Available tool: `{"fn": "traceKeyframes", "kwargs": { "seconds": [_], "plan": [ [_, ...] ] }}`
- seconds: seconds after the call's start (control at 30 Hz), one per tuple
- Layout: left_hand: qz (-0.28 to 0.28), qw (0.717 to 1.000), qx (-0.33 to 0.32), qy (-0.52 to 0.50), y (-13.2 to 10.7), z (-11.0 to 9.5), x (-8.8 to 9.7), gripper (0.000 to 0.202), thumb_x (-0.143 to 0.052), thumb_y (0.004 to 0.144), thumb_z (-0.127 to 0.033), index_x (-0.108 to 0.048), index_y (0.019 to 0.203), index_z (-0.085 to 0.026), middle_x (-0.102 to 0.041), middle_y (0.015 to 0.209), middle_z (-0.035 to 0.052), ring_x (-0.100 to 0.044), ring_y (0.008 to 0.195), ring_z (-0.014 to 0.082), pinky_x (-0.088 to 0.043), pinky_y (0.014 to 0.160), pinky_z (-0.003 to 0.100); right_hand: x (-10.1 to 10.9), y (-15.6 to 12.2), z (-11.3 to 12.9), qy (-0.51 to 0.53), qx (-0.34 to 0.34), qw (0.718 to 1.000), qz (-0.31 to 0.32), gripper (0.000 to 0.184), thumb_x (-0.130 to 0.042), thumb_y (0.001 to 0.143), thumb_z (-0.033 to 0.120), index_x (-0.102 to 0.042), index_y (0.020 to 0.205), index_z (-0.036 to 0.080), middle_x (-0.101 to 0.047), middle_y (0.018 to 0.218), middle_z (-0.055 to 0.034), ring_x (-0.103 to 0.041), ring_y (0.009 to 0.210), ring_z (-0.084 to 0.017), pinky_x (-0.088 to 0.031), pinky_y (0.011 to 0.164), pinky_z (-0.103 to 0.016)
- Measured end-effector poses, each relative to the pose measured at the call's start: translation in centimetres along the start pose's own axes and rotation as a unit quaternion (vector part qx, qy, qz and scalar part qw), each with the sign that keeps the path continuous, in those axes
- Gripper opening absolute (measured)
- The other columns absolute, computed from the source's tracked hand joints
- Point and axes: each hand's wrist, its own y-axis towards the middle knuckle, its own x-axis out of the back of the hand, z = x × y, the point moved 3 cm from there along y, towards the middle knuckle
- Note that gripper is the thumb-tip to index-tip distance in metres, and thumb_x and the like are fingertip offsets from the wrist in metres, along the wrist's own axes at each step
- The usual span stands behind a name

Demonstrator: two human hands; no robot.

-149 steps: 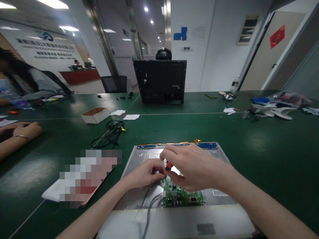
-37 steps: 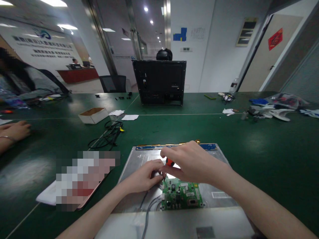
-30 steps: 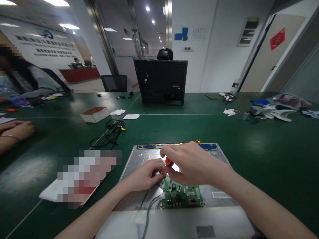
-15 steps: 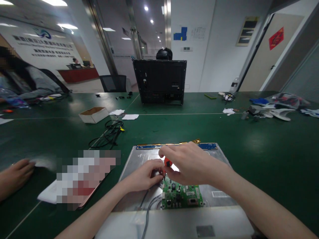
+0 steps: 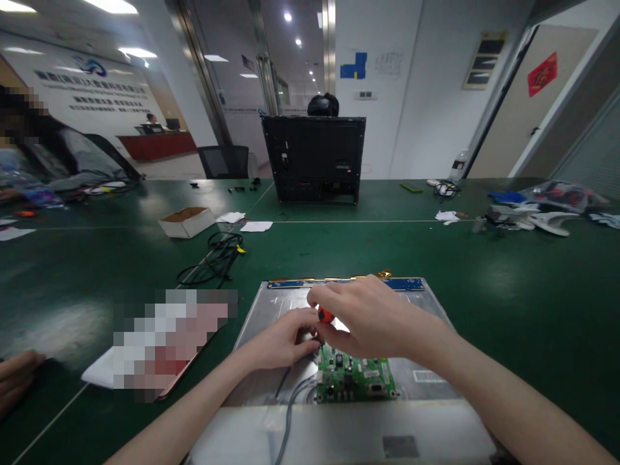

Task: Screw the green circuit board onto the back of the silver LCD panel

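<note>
An LCD panel [image 5: 426, 378] lies face down before me, its metal back up, with a green circuit board [image 5: 356, 374] on it. My right hand [image 5: 365, 316] is closed around the orange and black handle of a screwdriver [image 5: 325, 314], held over the board's far left corner. Just beneath that handle, my left hand [image 5: 283, 339] has its fingertips pinched together at the same corner. What the left fingers hold is hidden. The screwdriver's tip is covered by my hands. Grey cables [image 5: 289, 413] run from the board's left side toward me.
Left of the panel lie a blurred-out phone-like item [image 5: 188, 349], a black cable coil [image 5: 213, 258] and a white open box [image 5: 188, 223]. A black monitor housing [image 5: 317, 158] stands at the back. A co-worker's hand [image 5: 19, 381] rests at the left edge.
The co-worker's hand at the left has drawn back toward the frame's edge. My view has shifted slightly; both my hands keep nearly the same place on the panel.
</note>
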Motion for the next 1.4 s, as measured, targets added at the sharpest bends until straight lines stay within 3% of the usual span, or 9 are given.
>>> {"fn": "traceKeyframes", "kwargs": {
  "seconds": [0.3, 0.43, 0.63, 0.87, 1.13, 1.27, 1.4],
  "plan": [
    [-0.003, 1.000, 0.004, 0.030, 0.00, 0.01, 0.00, 0.008, -0.051, 0.081, -0.019, -0.059, 0.082, -0.017, -0.062, 0.081, 0.0025, -0.056, 0.076, 0.0185, -0.046, 0.068, 0.027, 0.74, -0.09, -0.45, 0.016, -0.001, 1.000, 0.023, 0.015, -0.055, 0.091, 0.033, -0.050, 0.094, 0.020, -0.067, 0.089, -0.0023, -0.055, 0.065, -0.012, -0.022, 0.052, -0.026],
    [0.000, 1.000, -0.009, 0.015, 0.12, -0.15, 0.00, 0.011, -0.049, 0.081, -0.016, -0.060, 0.083, -0.017, -0.062, 0.080, 0.0019, -0.057, 0.075, 0.0180, -0.046, 0.068, 0.028, 0.83, -0.16, -0.35, 0.004, -0.002, 1.000, 0.017, 0.011, -0.048, 0.094, 0.029, -0.051, 0.094, 0.019, -0.067, 0.083, -0.0019, -0.053, 0.063, -0.012, -0.021, 0.051, -0.027],
    [0.012, 1.000, -0.011, 0.010, 0.26, 0.28, -0.11, 0.012, -0.049, 0.081, -0.015, -0.060, 0.084, -0.017, -0.064, 0.083, 0.0032, -0.057, 0.078, 0.0190, -0.046, 0.070, 0.028, 0.59, -0.15, -0.16, 0.002, 0.000, 1.000, 0.008, 0.013, -0.049, 0.086, 0.022, -0.050, 0.098, 0.018, -0.065, 0.090, -0.0030, -0.051, 0.062, -0.011, -0.021, 0.049, -0.027],
    [0.005, 1.000, 0.001, 0.018, 0.15, 0.09, -0.08, 0.010, -0.049, 0.083, -0.018, -0.058, 0.081, -0.017, -0.062, 0.081, 0.0028, -0.056, 0.075, 0.0182, -0.044, 0.067, 0.027, 0.67, -0.07, -0.37, -0.005, 0.001, 1.000, 0.024, 0.015, -0.054, 0.091, 0.033, -0.052, 0.097, 0.020, -0.064, 0.087, -0.0019, -0.054, 0.065, -0.012, -0.020, 0.052, -0.027],
    [0.024, 1.000, -0.003, 0.004, 0.15, 0.09, 0.06, 0.009, -0.057, 0.080, -0.021, -0.060, 0.087, -0.016, -0.063, 0.085, 0.0034, -0.056, 0.076, 0.0188, -0.045, 0.068, 0.028, 0.76, -0.04, -0.22, -0.017, -0.023, 0.999, 0.013, 0.010, -0.048, 0.092, 0.027, -0.052, 0.092, 0.018, -0.067, 0.082, -0.0024, -0.052, 0.059, -0.011, -0.018, 0.050, -0.027],
    [0.031, 0.999, 0.003, 0.009, 0.16, 0.30, 0.00, 0.011, -0.058, 0.080, -0.020, -0.062, 0.089, -0.016, -0.064, 0.087, 0.0041, -0.057, 0.078, 0.0199, -0.046, 0.071, 0.029, 0.72, -0.15, -0.11, -0.006, -0.003, 1.000, 0.005, 0.015, -0.050, 0.085, 0.022, -0.050, 0.099, 0.018, -0.066, 0.092, -0.0036, -0.053, 0.064, -0.012, -0.019, 0.050, -0.027],
    [0.022, 1.000, -0.004, 0.014, 0.23, 0.12, 0.08, 0.012, -0.056, 0.080, -0.020, -0.062, 0.090, -0.017, -0.064, 0.087, 0.0043, -0.057, 0.081, 0.0210, -0.047, 0.072, 0.029, 0.65, -0.21, -0.16, 0.013, 0.022, 1.000, 0.017, 0.014, -0.051, 0.086, 0.025, -0.049, 0.098, 0.019, -0.066, 0.089, -0.0036, -0.054, 0.067, -0.013, -0.021, 0.052, -0.026]
  ]
}}
